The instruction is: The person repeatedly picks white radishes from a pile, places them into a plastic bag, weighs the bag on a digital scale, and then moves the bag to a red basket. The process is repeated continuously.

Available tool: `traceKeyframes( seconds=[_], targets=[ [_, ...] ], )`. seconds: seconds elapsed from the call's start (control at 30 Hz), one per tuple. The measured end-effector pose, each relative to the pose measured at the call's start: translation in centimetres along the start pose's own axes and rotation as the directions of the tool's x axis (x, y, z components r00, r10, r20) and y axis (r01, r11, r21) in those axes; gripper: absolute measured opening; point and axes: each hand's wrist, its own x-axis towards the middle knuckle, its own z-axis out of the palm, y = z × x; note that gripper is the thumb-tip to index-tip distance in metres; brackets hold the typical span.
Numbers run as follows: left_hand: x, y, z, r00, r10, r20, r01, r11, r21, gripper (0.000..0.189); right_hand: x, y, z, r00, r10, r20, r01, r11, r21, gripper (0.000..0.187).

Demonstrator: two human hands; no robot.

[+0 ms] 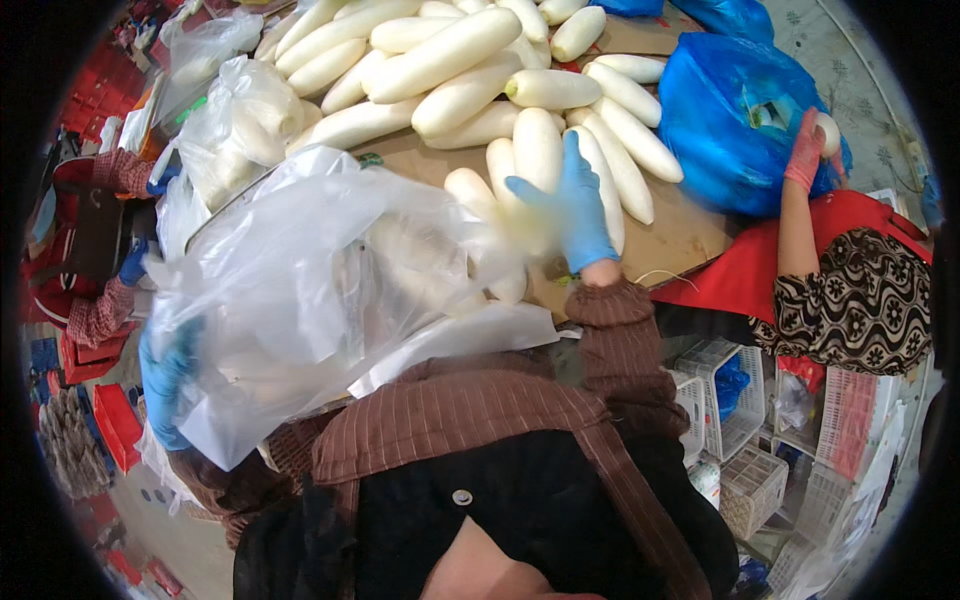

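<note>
My left hand (171,367), in a light blue glove, is shut on the edge of a large clear plastic bag (300,225) at the lower left; its fingers are partly hidden by the film. Inside the bag, several pale shapes like daikon radishes show dimly. My right hand (581,202), also in a blue glove, reaches palm down over a white daikon radish (538,150), its thumb and fingers around it. A blurred pale yellow patch covers the near end of that radish. Several more daikon radishes (450,45) are heaped on cardboard beyond my hands.
A blue plastic bag (697,120) stands at the right, where a co-worker's pink-gloved hand (806,150) holds something white and round. Another worker's blue-gloved hands (135,262) are at the left, near filled clear bags (240,112). White plastic crates (731,397) stand lower right.
</note>
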Motion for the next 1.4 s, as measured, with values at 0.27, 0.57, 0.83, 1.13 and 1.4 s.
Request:
traceKeyframes(
  seconds=[0.27,0.57,0.83,1.13,1.4],
  targets=[
    [2.5,0.1,0.5,0.86,-0.507,-0.063,0.504,0.862,-0.052,0.044,-0.8,0.2,-2.6,0.89,0.215,0.402,-0.434,0.668,0.604,0.092],
    [2.5,-3.7,3.7,0.93,0.247,-0.273,-0.367,0.675,-0.64,0.036,-1.6,-7.6,-3.7,0.963,-0.037,0.267,-0.269,-0.14,0.953,0.061],
    [0.6,-2.4,3.2,0.929,0.249,-0.273,-0.339,0.869,-0.36,0.047,0.4,-22.3,9.5,0.652,-0.75,-0.111,0.533,0.349,0.77,0.055],
    [1.2,-4.2,-4.3,0.811,0.441,-0.383,-0.534,0.826,-0.179,0.047,2.8,-23.3,22.3,0.529,-0.772,0.353,0.611,0.634,0.473,0.054],
    [4.2,-1.4,-0.4,0.82,0.481,-0.309,-0.554,0.805,-0.215,0.053,3.5,-21.5,12.3,0.472,-0.858,0.2,0.49,0.444,0.75,0.041]
  ],
)
